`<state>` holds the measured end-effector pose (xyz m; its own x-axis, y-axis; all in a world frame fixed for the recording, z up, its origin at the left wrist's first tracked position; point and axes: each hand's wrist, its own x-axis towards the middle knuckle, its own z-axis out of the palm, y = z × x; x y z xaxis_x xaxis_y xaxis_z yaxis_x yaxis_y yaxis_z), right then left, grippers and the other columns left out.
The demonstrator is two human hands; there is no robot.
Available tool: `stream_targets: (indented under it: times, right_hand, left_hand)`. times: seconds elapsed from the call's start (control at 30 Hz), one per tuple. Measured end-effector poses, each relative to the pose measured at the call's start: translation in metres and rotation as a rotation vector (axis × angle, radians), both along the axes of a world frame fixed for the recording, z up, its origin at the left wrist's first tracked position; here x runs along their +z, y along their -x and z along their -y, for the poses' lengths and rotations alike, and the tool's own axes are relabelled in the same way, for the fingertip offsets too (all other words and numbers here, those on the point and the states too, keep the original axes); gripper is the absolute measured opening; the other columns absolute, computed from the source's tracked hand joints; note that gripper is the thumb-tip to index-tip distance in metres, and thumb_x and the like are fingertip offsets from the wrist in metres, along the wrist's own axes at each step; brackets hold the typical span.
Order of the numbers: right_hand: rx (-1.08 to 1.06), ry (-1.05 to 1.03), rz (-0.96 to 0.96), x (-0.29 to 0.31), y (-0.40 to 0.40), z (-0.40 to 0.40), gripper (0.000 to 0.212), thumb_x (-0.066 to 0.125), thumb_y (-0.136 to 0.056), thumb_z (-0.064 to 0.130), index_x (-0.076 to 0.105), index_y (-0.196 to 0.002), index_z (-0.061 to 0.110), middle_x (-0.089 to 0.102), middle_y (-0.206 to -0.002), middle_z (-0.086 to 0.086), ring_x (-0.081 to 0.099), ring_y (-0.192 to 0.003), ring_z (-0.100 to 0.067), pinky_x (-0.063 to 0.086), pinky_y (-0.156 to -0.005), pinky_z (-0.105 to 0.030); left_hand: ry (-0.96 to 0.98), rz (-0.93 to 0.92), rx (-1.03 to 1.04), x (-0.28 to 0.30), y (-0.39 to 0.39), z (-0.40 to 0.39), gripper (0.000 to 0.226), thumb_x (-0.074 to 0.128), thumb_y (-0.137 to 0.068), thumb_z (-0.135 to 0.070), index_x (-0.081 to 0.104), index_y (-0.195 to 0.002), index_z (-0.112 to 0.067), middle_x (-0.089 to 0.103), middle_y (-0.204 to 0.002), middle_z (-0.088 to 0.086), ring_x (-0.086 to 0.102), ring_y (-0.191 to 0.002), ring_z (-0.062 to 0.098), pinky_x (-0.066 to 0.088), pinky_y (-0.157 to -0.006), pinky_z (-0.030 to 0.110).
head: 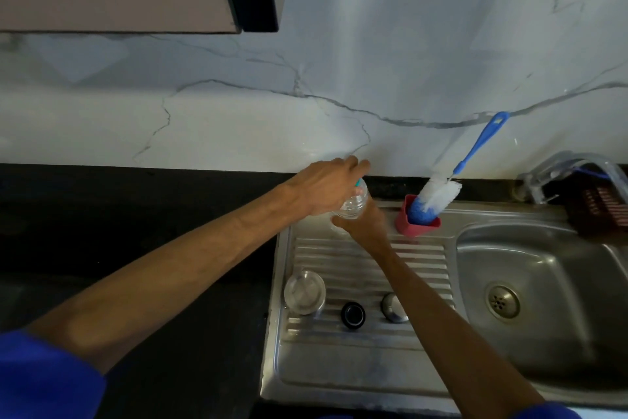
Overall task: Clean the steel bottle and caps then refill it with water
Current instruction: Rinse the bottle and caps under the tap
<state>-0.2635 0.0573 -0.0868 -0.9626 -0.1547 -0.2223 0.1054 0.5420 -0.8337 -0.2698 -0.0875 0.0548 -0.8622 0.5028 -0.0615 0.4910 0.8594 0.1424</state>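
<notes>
A clear plastic bottle (353, 206) with a teal cap is held at the back of the steel drainboard (356, 361). My left hand (326, 187) grips its top, fingers curled over the cap. My right hand (365, 223) holds the bottle's body from below and behind. Nearer me on the drainboard stands a round steel vessel (304, 293) seen from above, which looks like the steel bottle. Beside it lie a black cap (353, 315) and a steel cap (394, 308), partly hidden by my right forearm.
A blue-handled bottle brush (441, 194) leans in a red holder (416, 226) at the back of the drainboard. The sink basin (543, 269) with its drain lies to the right, a tap (540, 177) with a clear hose behind it. Black countertop (136, 214) stretches left.
</notes>
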Motion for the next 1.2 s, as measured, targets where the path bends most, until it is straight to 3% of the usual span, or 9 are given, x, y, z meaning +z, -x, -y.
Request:
stream_targets:
  times: [0.1,0.2,0.27,0.37,0.5,0.6,0.8,1.0,1.2]
  right_hand:
    - [0.002,0.016,-0.011,0.001,-0.001,0.001,0.082,0.092,-0.071,0.030,0.049,-0.140,0.021,0.067,-0.122,0.007,0.063,-0.109,-0.009,0.051,-0.092,-0.025]
    - [-0.033,0.009,-0.028,-0.002,0.002,-0.001,0.088,0.093,-0.068,0.032,0.048,-0.143,0.022,0.066,-0.128,0.005,0.061,-0.114,-0.011,0.049,-0.096,-0.027]
    - [-0.018,0.005,-0.034,-0.004,0.003,-0.002,0.088,0.093,-0.068,0.034,0.048,-0.143,0.021,0.065,-0.130,0.003,0.061,-0.117,-0.012,0.051,-0.099,-0.030]
    - [0.010,0.016,-0.032,-0.006,0.004,-0.002,0.086,0.092,-0.070,0.031,0.048,-0.142,0.018,0.065,-0.130,0.000,0.062,-0.118,-0.014,0.052,-0.099,-0.030]
    - [-0.002,0.024,-0.038,-0.008,0.002,-0.003,0.082,0.093,-0.067,0.031,0.052,-0.137,0.020,0.067,-0.125,0.001,0.064,-0.113,-0.012,0.055,-0.096,-0.032]
    - [-0.004,0.022,-0.019,-0.010,0.003,-0.005,0.082,0.093,-0.069,0.028,0.051,-0.139,0.018,0.065,-0.125,0.004,0.061,-0.112,-0.009,0.047,-0.088,-0.018]
    - [0.024,0.005,-0.014,-0.014,0.006,-0.004,0.081,0.092,-0.069,0.032,0.052,-0.138,0.019,0.067,-0.125,0.003,0.063,-0.112,-0.010,0.051,-0.094,-0.026]
    - [0.007,0.023,-0.008,-0.014,0.007,-0.005,0.082,0.093,-0.067,0.034,0.053,-0.137,0.020,0.067,-0.123,0.006,0.063,-0.109,-0.008,0.050,-0.091,-0.022]
    - [0.040,0.020,-0.013,-0.022,0.007,-0.006,0.084,0.089,-0.064,0.046,0.052,-0.136,0.024,0.067,-0.123,0.007,0.064,-0.112,-0.006,0.053,-0.097,-0.029]
  left_hand:
    - [-0.103,-0.053,0.066,-0.006,-0.004,0.006,0.033,0.058,-0.106,-0.030,0.047,-0.128,-0.008,0.063,-0.110,0.013,0.063,-0.079,0.021,0.052,-0.064,0.033]
    - [-0.493,-0.114,0.281,0.000,-0.007,0.014,0.023,0.053,-0.109,-0.029,0.052,-0.112,-0.006,0.062,-0.087,0.011,0.058,-0.066,0.020,0.043,-0.058,0.029]
    - [-0.834,0.099,0.612,-0.004,-0.004,0.026,0.028,0.050,-0.109,-0.040,0.050,-0.108,-0.012,0.057,-0.078,0.002,0.054,-0.059,0.012,0.044,-0.053,0.022]
    - [-1.016,0.574,1.021,-0.047,-0.011,0.051,0.031,0.049,-0.108,-0.044,0.060,-0.099,-0.016,0.052,-0.071,-0.002,0.046,-0.054,0.009,0.042,-0.051,0.023]
    - [-0.880,0.786,1.106,-0.118,-0.037,0.073,0.023,0.064,-0.100,-0.038,0.068,-0.090,-0.017,0.054,-0.068,-0.002,0.046,-0.053,0.009,0.042,-0.054,0.025]
    - [-0.775,0.824,1.061,-0.142,-0.044,0.072,0.032,0.063,-0.102,-0.042,0.076,-0.099,-0.013,0.062,-0.072,-0.002,0.050,-0.055,0.008,0.040,-0.051,0.022]
    - [-0.616,0.856,0.940,-0.157,-0.027,0.068,0.039,0.057,-0.104,-0.047,0.073,-0.091,-0.014,0.057,-0.065,-0.003,0.046,-0.050,0.007,0.037,-0.045,0.019]
    - [-0.397,0.937,0.765,-0.167,-0.018,0.059,0.050,0.033,-0.109,-0.057,0.054,-0.081,-0.021,0.047,-0.061,-0.004,0.040,-0.049,0.009,0.035,-0.050,0.023]
    - [-0.461,0.987,0.803,-0.171,-0.014,0.052,0.048,0.036,-0.109,-0.056,0.054,-0.082,-0.021,0.046,-0.061,-0.005,0.039,-0.048,0.009,0.035,-0.049,0.022]
